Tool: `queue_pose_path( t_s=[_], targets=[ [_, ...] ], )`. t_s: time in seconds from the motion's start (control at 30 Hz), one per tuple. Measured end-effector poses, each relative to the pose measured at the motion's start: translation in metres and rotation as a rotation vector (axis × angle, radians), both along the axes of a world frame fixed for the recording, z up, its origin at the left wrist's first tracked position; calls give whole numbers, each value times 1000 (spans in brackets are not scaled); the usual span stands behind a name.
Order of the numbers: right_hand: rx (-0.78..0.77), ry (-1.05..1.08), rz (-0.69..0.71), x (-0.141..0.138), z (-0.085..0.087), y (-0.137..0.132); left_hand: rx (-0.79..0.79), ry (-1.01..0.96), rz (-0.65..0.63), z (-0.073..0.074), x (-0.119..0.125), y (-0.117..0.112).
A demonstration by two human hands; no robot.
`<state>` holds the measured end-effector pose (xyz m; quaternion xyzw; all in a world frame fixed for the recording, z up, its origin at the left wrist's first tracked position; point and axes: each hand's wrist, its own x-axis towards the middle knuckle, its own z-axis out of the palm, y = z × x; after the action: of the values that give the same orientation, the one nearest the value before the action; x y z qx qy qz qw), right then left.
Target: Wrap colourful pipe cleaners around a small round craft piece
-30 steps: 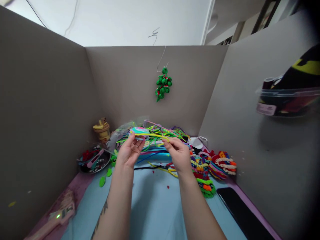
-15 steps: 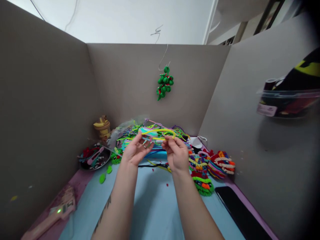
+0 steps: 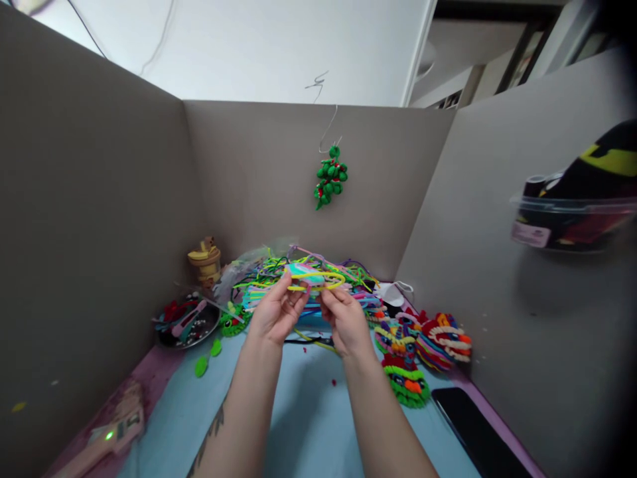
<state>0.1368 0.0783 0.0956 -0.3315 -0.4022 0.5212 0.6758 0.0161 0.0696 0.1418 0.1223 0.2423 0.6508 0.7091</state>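
Observation:
My left hand (image 3: 276,312) and my right hand (image 3: 343,318) are raised close together over the blue mat (image 3: 308,425). Both pinch a yellow pipe cleaner (image 3: 321,279), which is bent into a flat loop between the fingertips. Right behind the hands lies a heap of pipe cleaners (image 3: 308,279) in several colours, so where the loop ends is hard to tell.
Cardboard walls enclose the desk on three sides; a green bead-like ornament (image 3: 329,182) hangs on the back wall. A dark dish of bits (image 3: 186,322), a yellow figure (image 3: 204,259), woven figures (image 3: 423,345), a black phone (image 3: 478,435) and a pink glue gun (image 3: 107,435) lie around.
My hands have come closer together and the yellow pipe cleaner, straight a second ago, is now folded into a loop. The view has shifted slightly.

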Motion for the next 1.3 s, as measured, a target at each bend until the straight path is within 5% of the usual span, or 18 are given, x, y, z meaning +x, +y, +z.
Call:
queue_pose_path(
  t_s=[0.2, 0.43, 0.67, 0.93, 1.3],
  targets=[
    [150, -76, -226, 11, 3, 1, 64, 59, 32, -8, -1, 4],
    [139, -122, -10, -2, 7, -11, 143, 56, 9, -14, 5, 8],
    [278, -313, -299, 14, 9, -10, 197, 172, 70, -11, 4, 5],
    [271, -371, -80, -2, 7, -13, 249, 158, 63, -16, 9, 7],
    [358, -532, -504, 16, 15, -17, 225, 190, 158, -10, 6, 4]
  ],
)
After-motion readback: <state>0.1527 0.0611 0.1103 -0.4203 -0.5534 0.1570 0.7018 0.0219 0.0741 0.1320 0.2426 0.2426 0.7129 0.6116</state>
